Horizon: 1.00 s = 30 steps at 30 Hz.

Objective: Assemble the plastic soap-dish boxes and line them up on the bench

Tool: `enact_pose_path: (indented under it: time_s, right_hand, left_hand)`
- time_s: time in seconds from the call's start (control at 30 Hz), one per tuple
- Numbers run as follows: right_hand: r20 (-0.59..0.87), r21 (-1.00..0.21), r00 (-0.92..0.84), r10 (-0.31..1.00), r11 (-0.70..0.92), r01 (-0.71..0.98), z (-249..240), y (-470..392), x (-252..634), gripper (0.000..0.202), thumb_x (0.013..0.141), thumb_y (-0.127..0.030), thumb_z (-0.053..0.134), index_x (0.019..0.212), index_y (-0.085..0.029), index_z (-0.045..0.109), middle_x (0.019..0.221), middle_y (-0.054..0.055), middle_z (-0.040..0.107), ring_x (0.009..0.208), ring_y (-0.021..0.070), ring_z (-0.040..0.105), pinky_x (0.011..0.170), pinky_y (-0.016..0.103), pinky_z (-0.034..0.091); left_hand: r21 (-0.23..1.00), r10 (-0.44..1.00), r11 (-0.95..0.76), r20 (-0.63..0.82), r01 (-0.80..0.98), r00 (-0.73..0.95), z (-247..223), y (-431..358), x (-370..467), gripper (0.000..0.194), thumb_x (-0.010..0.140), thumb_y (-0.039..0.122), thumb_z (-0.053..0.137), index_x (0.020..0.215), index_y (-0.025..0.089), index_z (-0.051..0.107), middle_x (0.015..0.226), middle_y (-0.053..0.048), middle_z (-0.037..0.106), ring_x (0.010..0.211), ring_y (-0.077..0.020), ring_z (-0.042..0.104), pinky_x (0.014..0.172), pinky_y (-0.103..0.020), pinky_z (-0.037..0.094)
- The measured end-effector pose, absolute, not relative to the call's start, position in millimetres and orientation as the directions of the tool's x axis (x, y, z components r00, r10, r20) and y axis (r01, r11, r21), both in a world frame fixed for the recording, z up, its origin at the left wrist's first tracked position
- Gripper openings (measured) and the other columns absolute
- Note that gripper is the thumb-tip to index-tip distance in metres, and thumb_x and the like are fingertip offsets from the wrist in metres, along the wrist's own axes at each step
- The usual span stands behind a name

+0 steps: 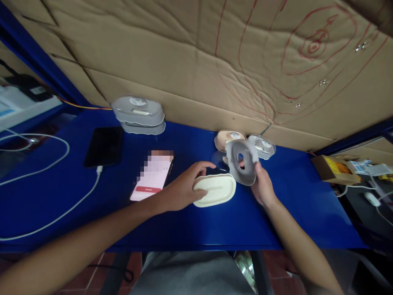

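Observation:
My left hand point(190, 186) is closed on the left end of a cream oval tray point(219, 189), thumb on its top face and index finger stretched past its far edge. My right hand point(262, 184) grips the right edge of a grey see-through oval cover point(247, 172), tilted up with a hole in its middle. The cover is above and to the right of the tray. Behind it stand a peach oval container point(225, 138) and a clear oval container point(264, 147), both with round white labels. A clear plastic piece point(219, 160) lies partly hidden between my hands.
Two stacked grey see-through containers point(139, 112) stand at the back left. A lit phone point(153, 176) and a dark phone point(104, 145) with a white cable point(82, 211) lie on the blue table point(184, 229). Cardboard point(172, 61) walls the back; a small box point(333, 170) sits right.

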State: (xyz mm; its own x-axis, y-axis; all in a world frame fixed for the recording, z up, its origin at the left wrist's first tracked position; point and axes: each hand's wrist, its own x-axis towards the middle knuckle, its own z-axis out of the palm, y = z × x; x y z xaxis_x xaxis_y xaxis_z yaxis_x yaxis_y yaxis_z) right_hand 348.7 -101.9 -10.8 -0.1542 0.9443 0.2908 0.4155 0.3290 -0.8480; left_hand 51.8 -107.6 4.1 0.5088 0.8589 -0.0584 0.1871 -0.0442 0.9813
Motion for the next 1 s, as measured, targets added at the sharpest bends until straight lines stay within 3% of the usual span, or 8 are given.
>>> enact_pose_path:
  time_s: [0.07,0.17,0.3,0.43,0.63,0.77,0.9,1.0]
  right_hand:
    - [0.195,-0.938,-0.1,0.976,0.215,0.272,-17,-94,354,0.071,0.11,-0.066,0.016,0.126,-0.023,0.069,0.113,0.011,0.08,0.107,0.0324,0.077,0.095,0.053,0.062]
    - [0.043,-0.998,-0.013,0.999,0.042,-0.039,-17,-84,363,0.06,0.108,-0.067,0.032,0.124,-0.024,0.071,0.109,0.01,0.081,0.108,0.0325,0.077,0.095,0.055,0.064]
    - [-0.207,-0.821,0.007,0.978,-0.169,-0.545,-2,-84,360,0.038,0.102,-0.061,0.055,0.117,-0.03,0.072,0.113,0.003,0.082,0.118,0.0303,0.075,0.102,0.06,0.062]
    - [-0.264,-0.71,-0.099,0.959,-0.263,-0.653,14,-94,348,0.045,0.101,-0.064,0.054,0.122,-0.027,0.071,0.135,0.005,0.076,0.13,0.0328,0.07,0.106,0.062,0.06]
    - [-0.171,-0.85,-0.032,0.985,-0.164,-0.501,12,-100,342,0.054,0.101,-0.073,0.046,0.087,-0.027,0.071,0.123,0.005,0.079,0.123,0.0338,0.072,0.104,0.062,0.061]
    - [0.117,-0.992,-0.039,0.992,0.115,-0.045,1,-108,338,0.066,0.105,-0.075,0.03,0.089,-0.026,0.07,0.11,0.009,0.078,0.109,0.0339,0.076,0.096,0.06,0.063]
    - [0.353,-0.85,-0.244,0.903,0.419,0.321,0,-127,329,0.051,0.088,-0.072,0.073,0.105,-0.024,0.074,0.139,0.014,0.068,0.132,0.0395,0.064,0.111,0.059,0.053]
    - [0.482,-0.51,-0.47,0.739,0.673,0.536,3,-141,317,0.055,0.086,-0.054,0.085,0.129,-0.024,0.068,0.154,0.016,0.054,0.145,0.0385,0.052,0.119,0.057,0.046]
  left_hand:
    - [0.975,0.856,0.222,-0.189,-0.011,0.482,8,-102,51,0.066,0.075,0.022,0.082,0.138,0.029,0.064,0.112,-0.003,0.069,0.096,-0.0236,0.07,0.08,-0.035,0.057]
    - [0.799,0.81,0.537,-0.398,-0.272,0.43,13,-90,47,0.048,0.075,0.029,0.088,0.121,0.024,0.076,0.102,-0.005,0.078,0.087,-0.0235,0.072,0.073,-0.032,0.055]
    - [0.67,0.81,0.586,-0.487,-0.455,0.327,8,-79,45,0.032,0.076,0.025,0.089,0.106,0.018,0.082,0.096,-0.005,0.081,0.085,-0.0211,0.073,0.072,-0.028,0.055]
    - [0.653,0.838,0.538,-0.482,-0.533,0.256,0,-76,47,0.03,0.076,0.019,0.085,0.106,0.018,0.081,0.1,-0.003,0.081,0.088,-0.0191,0.072,0.075,-0.026,0.055]
    - [0.709,0.87,0.489,-0.437,-0.508,0.228,5,-80,47,0.03,0.081,0.016,0.081,0.11,0.017,0.079,0.095,-0.003,0.078,0.081,-0.017,0.07,0.065,-0.023,0.053]
    - [0.707,0.859,0.511,-0.399,-0.489,0.321,8,-88,49,0.038,0.086,0.022,0.083,0.123,0.023,0.076,0.104,-0.004,0.078,0.088,-0.0187,0.072,0.069,-0.025,0.056]
    - [0.622,0.757,0.632,-0.367,-0.463,0.541,1,-99,56,0.046,0.088,0.033,0.087,0.132,0.024,0.074,0.122,-0.008,0.077,0.1,-0.023,0.073,0.081,-0.031,0.059]
    - [0.622,0.715,0.652,-0.316,-0.434,0.623,-6,-104,60,0.046,0.088,0.038,0.087,0.129,0.023,0.076,0.122,-0.008,0.076,0.099,-0.0232,0.072,0.083,-0.032,0.058]
